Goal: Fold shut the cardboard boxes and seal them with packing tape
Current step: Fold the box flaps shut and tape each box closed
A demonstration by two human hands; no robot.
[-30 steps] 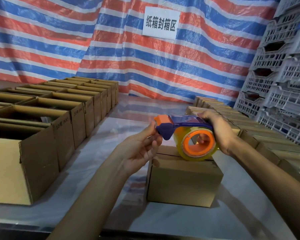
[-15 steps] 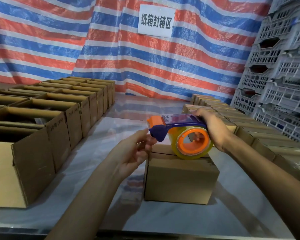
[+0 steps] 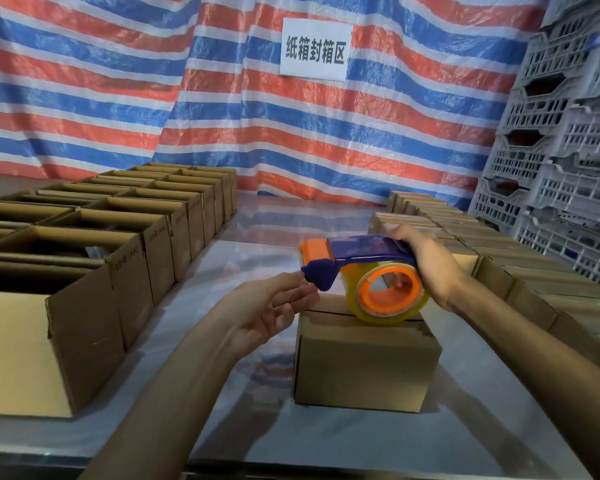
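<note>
A small closed cardboard box (image 3: 364,368) stands on the table in front of me. On its top rests a blue and orange tape dispenser (image 3: 361,251) with a roll of clear packing tape (image 3: 357,308). My right hand (image 3: 426,265) grips the dispenser's rear, fingers curled over the blue cover. My left hand (image 3: 264,313) is just left of the box, its thumb and fairly straight fingertips at the dispenser's blue nose. I see no tape end between those fingers.
Rows of open-topped cardboard boxes (image 3: 84,306) fill the table's left side. Closed boxes (image 3: 520,282) line the right side, with stacked grey plastic crates (image 3: 568,168) behind them. A shiny strip of table (image 3: 257,438) runs between the rows. A striped tarp hangs behind.
My left hand's fingers have straightened from a tighter pinch at the dispenser's front. The dispenser stays on the box under my right hand.
</note>
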